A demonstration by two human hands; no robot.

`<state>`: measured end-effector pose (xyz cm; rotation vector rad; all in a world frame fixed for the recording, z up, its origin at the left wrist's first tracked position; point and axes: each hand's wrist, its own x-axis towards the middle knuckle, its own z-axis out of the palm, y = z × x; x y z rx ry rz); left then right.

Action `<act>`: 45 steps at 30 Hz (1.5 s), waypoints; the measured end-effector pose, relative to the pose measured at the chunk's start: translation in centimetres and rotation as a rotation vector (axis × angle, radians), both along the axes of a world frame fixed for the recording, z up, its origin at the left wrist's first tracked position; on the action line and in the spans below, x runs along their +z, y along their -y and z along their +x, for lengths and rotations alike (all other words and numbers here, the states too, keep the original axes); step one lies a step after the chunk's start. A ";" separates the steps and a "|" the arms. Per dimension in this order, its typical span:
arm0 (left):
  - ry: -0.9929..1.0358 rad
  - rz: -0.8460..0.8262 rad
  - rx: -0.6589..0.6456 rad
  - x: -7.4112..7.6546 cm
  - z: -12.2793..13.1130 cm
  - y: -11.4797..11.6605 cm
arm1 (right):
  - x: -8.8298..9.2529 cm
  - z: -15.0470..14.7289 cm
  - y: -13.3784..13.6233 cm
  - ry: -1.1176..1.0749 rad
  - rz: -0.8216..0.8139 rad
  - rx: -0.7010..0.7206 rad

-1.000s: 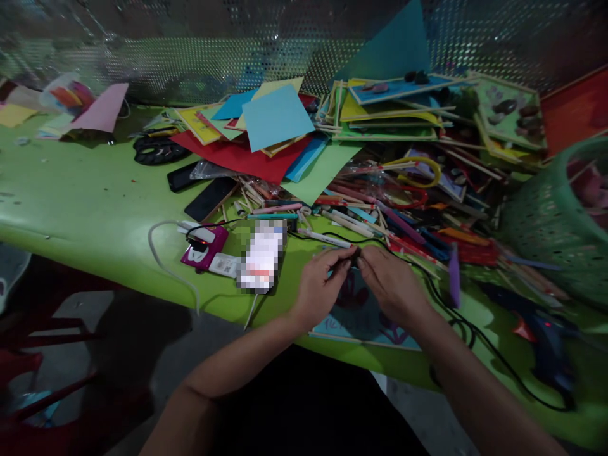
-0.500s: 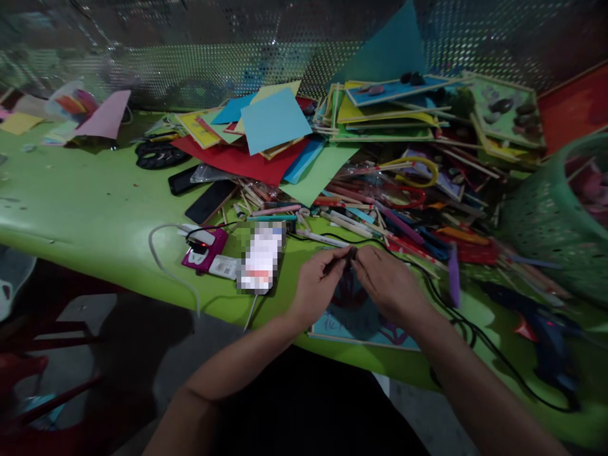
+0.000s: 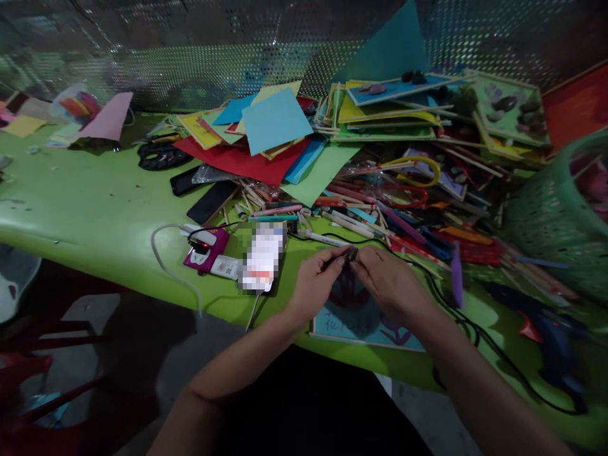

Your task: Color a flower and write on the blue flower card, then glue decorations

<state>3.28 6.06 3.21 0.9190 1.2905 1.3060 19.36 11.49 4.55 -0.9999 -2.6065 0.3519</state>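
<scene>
My left hand (image 3: 316,278) and my right hand (image 3: 387,275) meet at the fingertips, pinching a small dark piece (image 3: 350,255) between them. Its kind is hard to make out; it looks brownish and is mostly covered by the fingers. Below both hands lies a blue card (image 3: 349,328) with thin wooden sticks along its edges. Purple writing and a drawn flower show on it, along with a dark red shape partly in shadow. Fingers and wrists hide the upper part of the card.
A lit phone (image 3: 262,256) and a purple power adapter (image 3: 205,248) lie to the left. At right are a glue gun (image 3: 546,329) with its black cord and a green basket (image 3: 560,215). Markers, sticks, coloured paper (image 3: 277,121) and framed cards (image 3: 389,114) crowd the back.
Both hands hold nearly the same place, still pinching the dark piece, which shows slightly more now. The whole view has shifted a little.
</scene>
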 end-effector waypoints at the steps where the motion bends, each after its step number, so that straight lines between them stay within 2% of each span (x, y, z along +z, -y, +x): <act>1: -0.008 0.006 -0.001 0.0 0.0 0.0 | -0.1 0.0 0.0 0.016 0.017 0.001; 6: -0.010 0.002 -0.015 -0.2 0.1 0.1 | -0.4 -0.1 0.0 0.044 0.057 -0.004; 10: 0.040 -0.013 -0.023 -0.2 0.2 -0.1 | -0.3 0.3 -0.2 0.008 0.005 0.001; 13: 0.019 0.007 -0.023 0.0 0.3 -0.2 | -0.3 0.5 -0.4 0.034 -0.034 -0.066; 17: -0.095 0.068 0.006 -0.1 0.4 0.0 | -0.4 0.5 -0.3 0.083 -0.003 -0.139; 23: -0.336 0.209 0.031 -0.3 0.5 0.4 | -0.4 0.4 -0.2 0.122 0.120 -0.072; 27: -0.432 0.240 0.027 -0.4 0.5 0.6 | -0.6 0.3 -0.1 0.150 0.194 -0.065; 34: -0.415 0.239 0.032 -0.3 0.3 0.7 | -0.9 -0.2 0.2 0.218 0.243 -0.117; 40: -0.302 0.176 0.021 -0.2 0.3 0.5 | 0.0 0.0 0.1 0.190 0.152 -0.082; 45: -0.341 0.219 0.023 -0.6 0.3 0.5 | 0.3 -0.1 0.1 0.250 0.096 -0.096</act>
